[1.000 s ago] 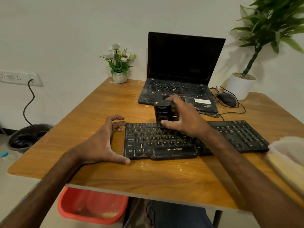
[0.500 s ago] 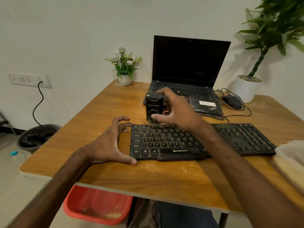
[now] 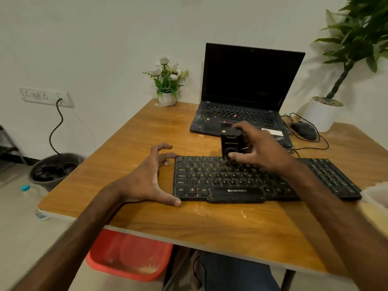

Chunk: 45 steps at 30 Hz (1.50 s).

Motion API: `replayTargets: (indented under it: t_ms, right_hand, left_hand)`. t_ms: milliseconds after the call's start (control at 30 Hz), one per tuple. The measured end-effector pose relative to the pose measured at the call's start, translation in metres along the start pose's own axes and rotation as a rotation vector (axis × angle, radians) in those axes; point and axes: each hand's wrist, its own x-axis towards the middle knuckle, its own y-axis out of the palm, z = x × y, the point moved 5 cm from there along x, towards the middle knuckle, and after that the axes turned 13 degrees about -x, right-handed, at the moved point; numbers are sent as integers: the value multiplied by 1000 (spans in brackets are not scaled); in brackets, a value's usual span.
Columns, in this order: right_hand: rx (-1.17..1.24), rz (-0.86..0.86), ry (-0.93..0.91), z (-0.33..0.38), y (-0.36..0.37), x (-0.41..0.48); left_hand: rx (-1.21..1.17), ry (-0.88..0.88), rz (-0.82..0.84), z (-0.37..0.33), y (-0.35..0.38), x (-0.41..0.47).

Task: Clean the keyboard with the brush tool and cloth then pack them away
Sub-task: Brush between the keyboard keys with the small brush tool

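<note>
Gripped in the right hand (image 3: 260,148): the black brush tool (image 3: 231,143), thumb low on its near face, fingers curled over the top and far side. Held upright, bottom end on or just above the top key rows of the keyboard (image 3: 220,179), left of middle; contact itself too blurred to tell. Probably held that way to drive the working end straight down into the gaps between keys, though no bristles to be made out.

Left hand (image 3: 144,179) spread wide, holding nothing: thumb tip against the near left corner of the keyboard, fingers arched by the far left corner. Likely braced there to stop the board sliding across the wooden table (image 3: 210,223) under the brush strokes.

Keyboard lying flat near the front edge and parallel to it, within easy reach of both arms. Behind it, an open laptop (image 3: 247,80) with a dark screen; to the right of that, a mouse (image 3: 304,130) with its tangled cable. Pale box (image 3: 375,196) at the right edge, just beside the keyboard's end, possibly meant for packing away. No cloth to be picked out with certainty.

Judged early on: brushing in hand, wiping and packing not yet done.
</note>
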Motion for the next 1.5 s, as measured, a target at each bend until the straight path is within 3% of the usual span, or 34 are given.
replayTargets:
  t_ms: [267,500,700,867,1067,1167,1500]
  right_hand:
    - [31,-114,163,-18,-24,-52]
    - [98,-61,53,29,4,-82]
    - [49,-239,275,11,-12,-104]
    - [261,-151,195,73,25,-101]
    - [235,-98,-37,135,55,-58]
    - [176,-107,-64,140,59,-52]
    - [66,-312,445,-12,-8,-70]
  left_hand:
    - [-4,-1,4,2,1,0]
    - [-14,3,14,1,3,-1]
    - [-34,5,20,2,2,-1]
    - [-44,6,19,-1,2,-1]
    - [-38,45,7,0,2,-3]
    - [-22,73,5,-2,5,-4]
    - [-48,-3,19,0,3,-4]
